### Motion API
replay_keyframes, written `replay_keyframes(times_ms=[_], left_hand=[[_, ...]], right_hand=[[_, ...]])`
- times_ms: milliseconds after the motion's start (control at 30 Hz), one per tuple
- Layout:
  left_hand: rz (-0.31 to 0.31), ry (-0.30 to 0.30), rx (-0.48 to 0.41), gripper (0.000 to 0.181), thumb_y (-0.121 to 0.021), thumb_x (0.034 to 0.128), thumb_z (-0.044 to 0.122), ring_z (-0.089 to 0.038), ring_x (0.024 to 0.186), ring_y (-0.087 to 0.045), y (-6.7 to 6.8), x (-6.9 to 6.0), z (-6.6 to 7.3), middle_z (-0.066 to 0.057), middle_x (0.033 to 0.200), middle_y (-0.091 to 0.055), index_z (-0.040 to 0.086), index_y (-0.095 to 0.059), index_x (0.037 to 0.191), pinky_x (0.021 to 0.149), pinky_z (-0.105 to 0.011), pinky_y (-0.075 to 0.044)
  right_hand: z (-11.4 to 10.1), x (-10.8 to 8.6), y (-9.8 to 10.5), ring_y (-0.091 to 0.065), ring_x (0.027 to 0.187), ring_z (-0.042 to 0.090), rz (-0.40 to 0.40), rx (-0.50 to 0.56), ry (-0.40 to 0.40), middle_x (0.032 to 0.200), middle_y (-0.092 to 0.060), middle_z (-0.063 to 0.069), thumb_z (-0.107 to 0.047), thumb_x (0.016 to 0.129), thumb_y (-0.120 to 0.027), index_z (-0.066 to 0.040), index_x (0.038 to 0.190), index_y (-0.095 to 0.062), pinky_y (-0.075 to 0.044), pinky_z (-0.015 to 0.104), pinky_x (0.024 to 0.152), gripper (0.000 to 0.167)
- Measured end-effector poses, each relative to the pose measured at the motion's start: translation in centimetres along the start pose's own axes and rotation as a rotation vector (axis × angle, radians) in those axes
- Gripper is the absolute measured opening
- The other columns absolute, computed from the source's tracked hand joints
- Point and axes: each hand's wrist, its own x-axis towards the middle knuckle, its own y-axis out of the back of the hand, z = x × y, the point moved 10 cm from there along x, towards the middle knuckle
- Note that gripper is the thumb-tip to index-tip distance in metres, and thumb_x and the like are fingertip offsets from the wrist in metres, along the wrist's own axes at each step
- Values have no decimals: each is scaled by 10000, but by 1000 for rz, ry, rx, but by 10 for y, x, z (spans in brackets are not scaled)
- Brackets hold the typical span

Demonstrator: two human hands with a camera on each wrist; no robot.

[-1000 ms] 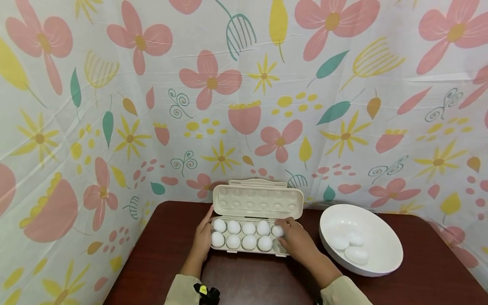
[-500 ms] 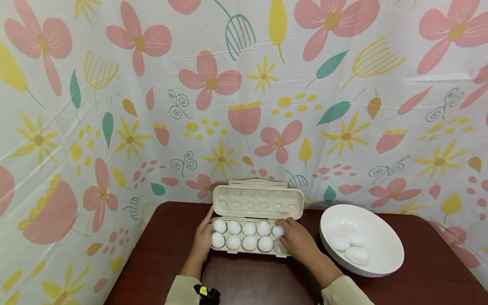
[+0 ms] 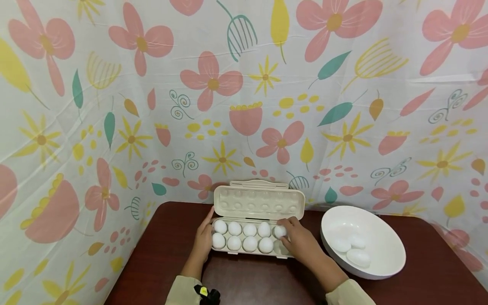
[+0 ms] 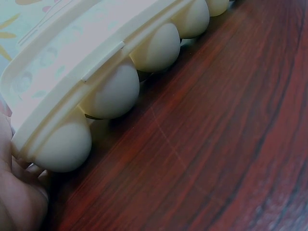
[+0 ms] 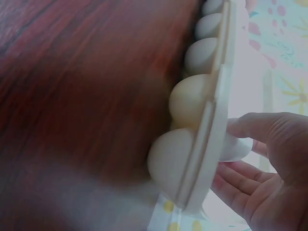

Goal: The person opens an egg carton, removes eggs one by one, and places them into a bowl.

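Observation:
A cream egg carton [image 3: 255, 253] stands on the table with its lid [image 3: 259, 202] tilted up behind it. White eggs [image 3: 249, 243] fill most of its two rows. My right hand [image 3: 303, 242] pinches a white egg [image 3: 280, 231] at the right of the back row; the right wrist view shows thumb and fingers on either side of this egg [image 5: 236, 147]. In front of it lies a vacant cup [image 3: 281, 247]. My left hand [image 3: 203, 241] grips the carton's left end. In the left wrist view, only part of that hand [image 4: 21, 197] shows.
A white bowl [image 3: 394, 250] with 3 white eggs [image 3: 358, 257] inside stands right of the carton. The dark red wooden table [image 3: 152, 262] ends at a flower-printed cloth [image 3: 244, 84] behind and to the left.
The head view has shifted very slightly. My left hand still grips the carton's end, and my right fingers stay around the same egg.

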Motion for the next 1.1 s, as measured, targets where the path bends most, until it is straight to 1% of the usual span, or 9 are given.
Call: replay_keyframes(times_ms=[167,333,500,600,767,867,967,1100], left_hand=[[2,3,-7,641,-298,991,8,-300,1316,-503,0,0,0,-188,1409,-599,222,-337,1595,1067,-371,-371],[-2,8,-25,646,-295,995,11,-309,1323,-502,0,0,-2,-188,1413,-595,269,-345,1585,1076,-377,-366],[-1,3,-28,653,-298,986,0,-311,1334,-497,-1,0,-2,-189,1412,-594,243,-347,1589,1084,-372,-363],[1,-1,-26,652,-296,984,-6,-310,1338,-494,0,0,-3,-192,1414,-591,221,-343,1593,1081,-365,-367],[-2,-6,-21,654,-292,983,-16,-306,1344,-490,-1,1,-3,-193,1418,-590,206,-331,1597,1088,-376,-366],[-1,-4,-27,653,-293,982,-18,-302,1338,-491,-1,1,-2,-198,1420,-587,199,-329,1597,1094,-394,-358],[-2,-4,-35,648,-294,985,-16,-296,1321,-496,-1,1,-2,-208,1422,-582,190,-327,1598,1083,-386,-361],[-1,-2,-41,643,-295,988,-10,-290,1311,-498,-1,1,-2,-214,1427,-578,192,-328,1597,1073,-364,-365]], right_hand=[[-8,-2,15,-574,635,157,76,0,41,1064,-596,76,-104,783,-839,-123,1184,-652,-480,293,556,442],[-13,-6,28,-530,591,143,136,5,64,1042,-586,70,-101,771,-847,-124,1179,-652,-467,297,529,452],[-12,-10,38,-534,585,136,184,0,67,1053,-587,75,-133,776,-844,-126,1193,-664,-482,310,537,454],[-11,-11,44,-557,622,135,213,7,75,1066,-590,80,-128,776,-842,-120,1189,-673,-493,311,557,447],[-9,-14,54,-576,735,131,238,21,75,1062,-585,79,-101,777,-836,-108,1189,-675,-511,312,627,442],[-6,-16,58,-593,775,138,244,21,67,1061,-582,77,-91,784,-829,-113,1200,-671,-519,319,645,446],[-4,-17,64,-597,769,142,252,22,65,1071,-580,82,-85,794,-819,-120,1213,-663,-518,326,630,448],[-1,-21,72,-532,707,108,268,15,67,1091,-576,89,-86,811,-806,-116,1230,-651,-477,303,595,447]])
